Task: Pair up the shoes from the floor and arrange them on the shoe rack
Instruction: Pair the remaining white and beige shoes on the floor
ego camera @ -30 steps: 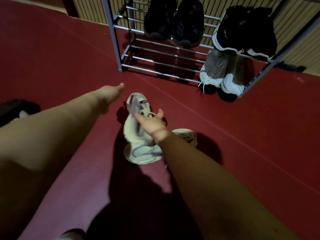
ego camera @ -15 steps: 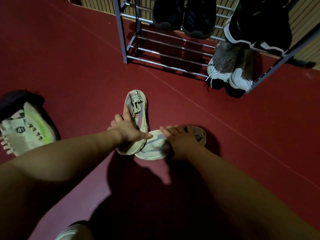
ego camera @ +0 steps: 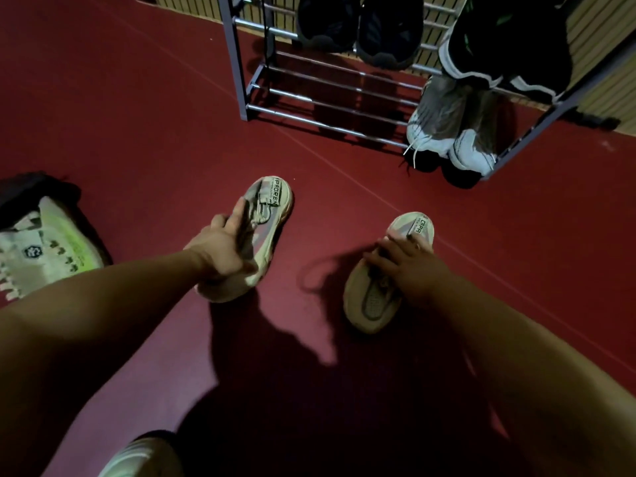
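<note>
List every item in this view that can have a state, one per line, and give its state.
Left hand: gripping left pale sneaker.
Right hand: gripping right pale sneaker.
Green-soled sneaker: on the floor, sole showing.
Shoe rack: partly filled.
Dark pair: racked, upper rail.
Black-and-white pair: racked, upper rail.
Grey-white pair: racked, lower rail.

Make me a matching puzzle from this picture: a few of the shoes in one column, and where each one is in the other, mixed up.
Shoes
1. pale shoe with the "CPR" tab
2. green-edged shoe
3. dark pair
4. grey-white pair

Places
A. upper rail of the shoe rack
B. under the right hand
C. rack's lowest rail, at its right end
D. on the floor at far left, untouched

Pairs: 1-B, 2-D, 3-A, 4-C
</note>
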